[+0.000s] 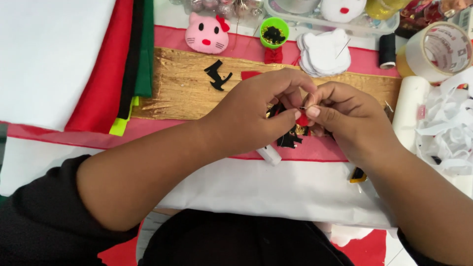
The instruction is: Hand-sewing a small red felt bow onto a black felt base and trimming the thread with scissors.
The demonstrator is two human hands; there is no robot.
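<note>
A stack of felt sheets (pixel 129 59) in white, red, black and green is seen far to the left of the left hand (pixel 256 116), on the worktop (pixel 276 189). Beyond that hand, a gold fabric strip (pixel 182 86) is laid across, with 1 black felt cut-out (pixel 217 75) on it. Further beyond, a pink cat face (pixel 207 33) and a green cup (pixel 274 30) of dark bits are set, well apart from both hands.

The left hand's grip is closed narrowly: thumb and forefinger are pinched on a small red felt piece (pixel 301 119), which is held directly between the 2 hands. The right hand (pixel 345 116) is pressed close against the left, fingertips touching; its grip is likewise pinched tight, on a thin needle (pixel 301 107) at the top of the red piece. Black and gold scraps (pixel 289 138) are seen just beneath the hands, and a white tube (pixel 268 155) lies just below the left hand.

Beyond the right hand, a stack of white cat-shaped felt pieces (pixel 325 51) is placed. Far to its right, a roll of clear tape (pixel 436 49) and a heap of white felt trimmings (pixel 443 128) are found.
</note>
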